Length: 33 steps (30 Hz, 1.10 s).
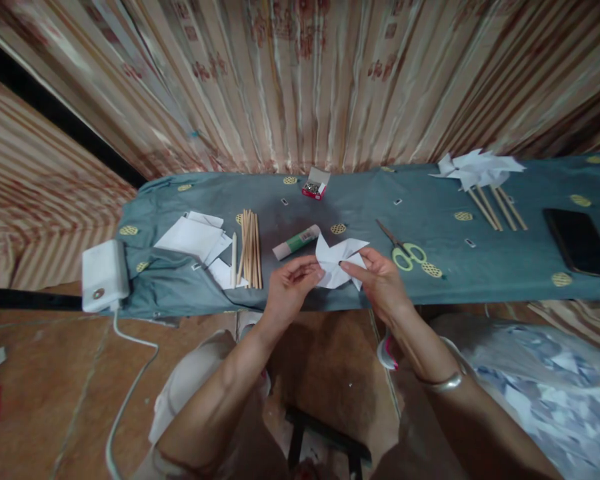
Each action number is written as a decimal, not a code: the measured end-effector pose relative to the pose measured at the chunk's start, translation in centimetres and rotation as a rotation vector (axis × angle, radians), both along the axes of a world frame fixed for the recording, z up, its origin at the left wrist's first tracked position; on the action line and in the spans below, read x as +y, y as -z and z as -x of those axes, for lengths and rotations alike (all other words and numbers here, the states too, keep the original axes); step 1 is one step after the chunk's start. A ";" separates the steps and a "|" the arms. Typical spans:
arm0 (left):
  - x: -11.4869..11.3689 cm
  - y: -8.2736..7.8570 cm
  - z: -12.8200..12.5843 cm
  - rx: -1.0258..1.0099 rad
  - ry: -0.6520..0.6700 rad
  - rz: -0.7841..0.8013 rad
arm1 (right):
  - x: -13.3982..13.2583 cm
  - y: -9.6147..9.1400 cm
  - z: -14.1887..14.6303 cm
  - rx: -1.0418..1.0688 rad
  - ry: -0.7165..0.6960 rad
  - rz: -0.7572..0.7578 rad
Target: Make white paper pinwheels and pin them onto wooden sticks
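Both my hands hold a folded white paper pinwheel [339, 259] just above the near edge of the grey-blue covered table [480, 267]. My left hand [290, 290] pinches its left side with closed fingers. My right hand [380, 283] pinches its right side, a metal bangle on that wrist. A green and white glue stick [296, 243] lies just behind the paper. Green-handled scissors [403, 250] lie to the right of my right hand. A bundle of wooden sticks [250, 248] lies to the left.
White paper sheets [195, 239] lie at the left, beside a white power adapter [104, 275] with its cable hanging. A small red box of pins [316, 184] sits at the back. Finished pinwheels on sticks [480, 175] and a black phone [580, 243] lie at the right. A curtain hangs behind.
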State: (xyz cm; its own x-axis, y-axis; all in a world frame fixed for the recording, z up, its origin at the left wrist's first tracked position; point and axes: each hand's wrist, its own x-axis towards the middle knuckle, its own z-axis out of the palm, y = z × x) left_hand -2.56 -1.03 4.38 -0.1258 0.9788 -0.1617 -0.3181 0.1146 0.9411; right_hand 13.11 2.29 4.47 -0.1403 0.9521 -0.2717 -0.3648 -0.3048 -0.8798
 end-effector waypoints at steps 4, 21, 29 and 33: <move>0.5 -0.1 1.9 0.119 -0.069 -0.050 | -0.1 0.1 -0.1 -0.008 0.022 -0.004; 3.2 2.7 12.3 1.496 -0.185 -0.019 | 0.5 0.6 -1.9 -0.075 0.068 -0.061; 3.6 2.2 13.0 1.325 -0.312 0.048 | 0.5 0.5 -2.8 -0.053 0.090 -0.068; 2.3 0.8 11.3 1.020 -0.414 -0.082 | 0.4 0.2 -3.6 -0.052 0.104 -0.080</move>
